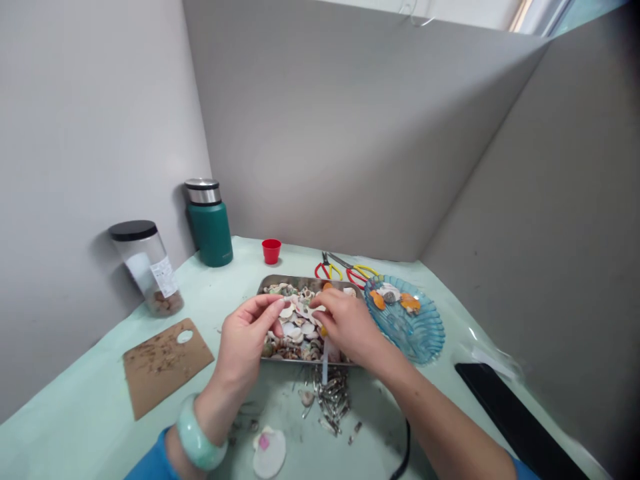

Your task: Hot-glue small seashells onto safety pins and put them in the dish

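A: Both hands over the metal tray (295, 362), and it's full of shells (296, 331)! What's the left hand (243, 330) doing?

B: Thumb and forefinger bent close together at the tips. Whether they grip a small pale piece, I can't tell.

A: And the right hand (353, 327)?

B: Fingers curled, thumb near the forefinger, just a slight gap showing; I can't make out any hold. A translucent stick (325, 367) crosses the tray's near edge below it.

A: Nearer us?

B: A heap of metal clips (334, 400), plus 1 big white shell (270, 457) on the table (370, 427). The blue plate (434, 337) sits right of the tray.
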`<state>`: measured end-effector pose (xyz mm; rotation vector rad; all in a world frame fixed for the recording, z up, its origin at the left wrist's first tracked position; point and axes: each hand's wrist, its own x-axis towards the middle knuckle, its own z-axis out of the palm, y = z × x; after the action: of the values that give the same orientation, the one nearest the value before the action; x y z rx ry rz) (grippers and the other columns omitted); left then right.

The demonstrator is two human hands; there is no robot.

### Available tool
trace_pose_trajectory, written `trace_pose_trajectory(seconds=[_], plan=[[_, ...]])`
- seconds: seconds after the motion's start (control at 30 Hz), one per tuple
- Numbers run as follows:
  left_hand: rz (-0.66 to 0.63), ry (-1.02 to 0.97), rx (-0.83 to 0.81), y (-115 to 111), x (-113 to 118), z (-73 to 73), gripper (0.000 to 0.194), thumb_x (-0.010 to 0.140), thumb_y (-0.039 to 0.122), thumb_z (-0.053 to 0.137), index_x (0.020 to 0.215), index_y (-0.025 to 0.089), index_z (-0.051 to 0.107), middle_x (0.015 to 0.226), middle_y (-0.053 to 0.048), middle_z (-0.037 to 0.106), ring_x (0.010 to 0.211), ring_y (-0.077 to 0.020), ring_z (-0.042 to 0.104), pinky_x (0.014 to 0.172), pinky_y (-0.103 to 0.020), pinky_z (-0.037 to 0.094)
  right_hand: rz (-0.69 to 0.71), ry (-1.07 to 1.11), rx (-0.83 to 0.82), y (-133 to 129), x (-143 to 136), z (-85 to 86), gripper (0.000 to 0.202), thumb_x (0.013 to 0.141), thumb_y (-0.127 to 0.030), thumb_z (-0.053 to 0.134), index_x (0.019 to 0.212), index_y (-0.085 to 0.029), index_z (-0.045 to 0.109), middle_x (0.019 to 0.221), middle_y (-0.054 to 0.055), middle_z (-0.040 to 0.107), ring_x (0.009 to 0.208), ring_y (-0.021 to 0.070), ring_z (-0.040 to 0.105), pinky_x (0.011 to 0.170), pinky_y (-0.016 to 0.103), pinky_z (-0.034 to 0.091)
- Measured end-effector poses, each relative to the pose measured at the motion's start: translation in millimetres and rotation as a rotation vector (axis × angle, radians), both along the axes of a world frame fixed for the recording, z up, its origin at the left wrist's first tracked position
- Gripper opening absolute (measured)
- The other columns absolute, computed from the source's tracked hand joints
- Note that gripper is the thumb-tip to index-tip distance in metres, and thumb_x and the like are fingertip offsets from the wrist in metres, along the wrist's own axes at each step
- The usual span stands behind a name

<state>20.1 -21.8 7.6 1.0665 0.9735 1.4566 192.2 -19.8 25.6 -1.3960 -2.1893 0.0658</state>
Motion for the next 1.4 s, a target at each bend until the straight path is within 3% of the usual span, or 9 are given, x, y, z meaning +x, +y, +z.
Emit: trace_pose_trajectory(seconds=[0.13, 0.4, 0.57, 0.9, 1.17, 1.4], plan=[[0.004, -0.037, 0.015, 4, -3, -3.0, 0.023, 0.069, 0.031, 0.069, 0.085, 0.014, 0.066, 0.061, 0.001, 0.063, 0.049, -0.0072, 0.047, 0.057, -0.021, 0.039, -0.034, -0.436, -0.035, 17, -12, -0.6, 0.024, 0.089, -0.024, 0.042, 0.096, -0.023, 0.065, 0.095, 0.004, 0.062, 0.081, 0.0160, 0.059, 0.066, 0.025, 0.039], [0.043, -0.092, 0.036, 11, -9, -8.3, 0.027, 0.069, 0.033, 0.069, 0.087, 0.013, 0.064, 0.073, -0.001, 0.065, 0.048, -0.0061, 0.047, 0.054, -0.021, 0.039, 0.049, -0.660, -0.084, 45, -41, -21.1, 0.017, 0.079, -0.014, 0.052, 0.081, -0.013, 0.069, 0.084, 0.011, 0.066, 0.074, 0.0204, 0.062, 0.062, 0.026, 0.042], [0.054, -0.113, 0.056, 11, -11, -6.8, 0.029, 0.069, 0.033, 0.069, 0.088, 0.012, 0.063, 0.077, -0.003, 0.066, 0.048, -0.0061, 0.047, 0.053, -0.021, 0.038, 0.101, -0.699, -0.050, 45, -39, -15.1, 0.020, 0.080, -0.016, 0.050, 0.091, -0.015, 0.066, 0.092, 0.010, 0.065, 0.077, 0.0216, 0.062, 0.062, 0.027, 0.043], [0.064, -0.104, 0.053, 10, -11, -4.3, 0.033, 0.066, 0.037, 0.070, 0.086, 0.012, 0.064, 0.075, -0.004, 0.066, 0.048, -0.0074, 0.047, 0.052, -0.022, 0.039, 0.147, -0.762, -0.086, 48, -35, -18.2, 0.010, 0.072, -0.012, 0.058, 0.077, -0.013, 0.067, 0.083, 0.011, 0.067, 0.071, 0.0217, 0.062, 0.060, 0.028, 0.043], [0.054, -0.090, 0.066, 10, -10, -6.4, 0.032, 0.068, 0.036, 0.069, 0.088, 0.011, 0.063, 0.077, -0.004, 0.065, 0.047, -0.0067, 0.047, 0.050, -0.021, 0.038, 0.134, -0.733, -0.067, 40, -41, -19.0, 0.029, 0.081, -0.014, 0.048, 0.109, -0.016, 0.053, 0.099, 0.011, 0.064, 0.085, 0.0220, 0.062, 0.068, 0.031, 0.047], [0.048, -0.090, 0.053, 9, -10, -5.6, 0.033, 0.065, 0.037, 0.071, 0.086, 0.012, 0.064, 0.075, -0.003, 0.066, 0.047, -0.0067, 0.047, 0.051, -0.022, 0.039, 0.144, -0.671, -0.110, 35, -46, -21.5, 0.018, 0.085, -0.017, 0.046, 0.099, -0.017, 0.057, 0.098, 0.011, 0.064, 0.084, 0.0229, 0.063, 0.068, 0.032, 0.046]])
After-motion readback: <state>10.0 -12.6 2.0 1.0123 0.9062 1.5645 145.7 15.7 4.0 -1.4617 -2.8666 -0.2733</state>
